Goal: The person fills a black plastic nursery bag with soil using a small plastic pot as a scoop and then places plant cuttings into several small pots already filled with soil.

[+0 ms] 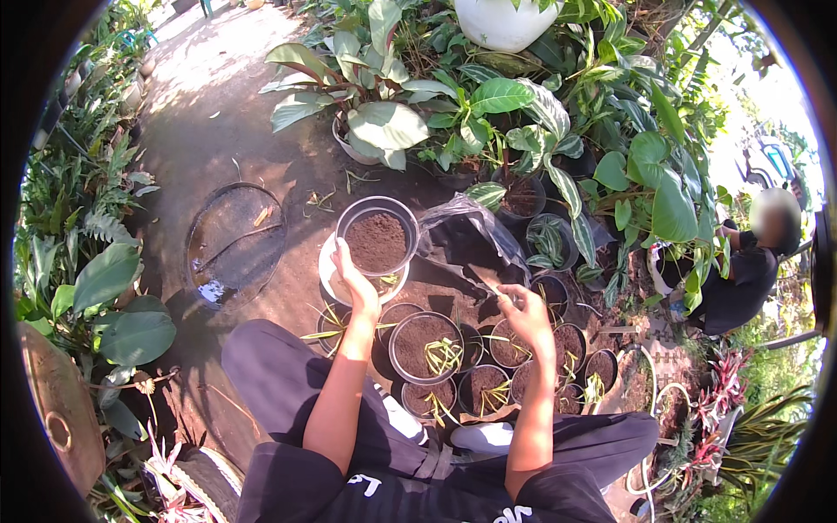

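Note:
My left hand [356,278] grips the near left rim of a black plastic pot [378,236] filled with brown soil. That pot is above a white container [335,269] with some green leaves inside. In my right hand [525,312] is a small tool [485,278], perhaps a trowel, pointing towards an open black plastic bag [458,238]; its tip is hard to make out. Between my hands and my legs stand several black pots of soil with small narrow-leaved plants. The largest [425,346] has a clump of yellow-green leaves [443,357] on its soil.
A round shallow basin [237,245] with water and a stick lies at the left. Dense potted foliage, including a broad-leaved plant [386,124], borders the far side. A white planter [507,25] stands at the top. Another person [742,274] sits at the right, near a pale hose [649,372].

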Motion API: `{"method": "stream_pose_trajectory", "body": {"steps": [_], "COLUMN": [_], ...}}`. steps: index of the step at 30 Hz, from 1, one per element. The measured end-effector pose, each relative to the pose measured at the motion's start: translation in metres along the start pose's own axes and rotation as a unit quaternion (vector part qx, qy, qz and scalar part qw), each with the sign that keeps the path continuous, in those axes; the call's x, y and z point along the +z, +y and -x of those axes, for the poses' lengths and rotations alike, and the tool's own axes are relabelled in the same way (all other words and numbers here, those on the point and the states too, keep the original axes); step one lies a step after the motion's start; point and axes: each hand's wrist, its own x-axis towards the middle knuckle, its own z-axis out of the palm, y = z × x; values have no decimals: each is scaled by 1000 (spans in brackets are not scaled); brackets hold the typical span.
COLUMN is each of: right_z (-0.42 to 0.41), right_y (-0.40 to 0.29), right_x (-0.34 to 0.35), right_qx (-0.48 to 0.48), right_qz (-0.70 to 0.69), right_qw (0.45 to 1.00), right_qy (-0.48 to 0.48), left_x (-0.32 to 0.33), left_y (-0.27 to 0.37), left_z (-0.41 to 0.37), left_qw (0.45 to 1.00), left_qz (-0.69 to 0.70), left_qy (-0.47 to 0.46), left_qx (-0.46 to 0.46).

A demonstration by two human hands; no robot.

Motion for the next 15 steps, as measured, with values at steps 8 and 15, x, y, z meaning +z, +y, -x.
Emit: {"method": "stream_pose_trajectory", "body": {"steps": [8,15], "right_z": [-66,-99], "right_y": [54,67], "right_x": [92,138], "right_qx": [125,139], "right_qz": [118,159], "right_qw": [985,977], "right_qy": [19,37], "left_x": [13,16], "left_y": [1,6], "left_z": [2,1], "left_qw": [991,988], "left_qz": [16,49], "left_qy": [124,145], "left_qx": [46,24]}}
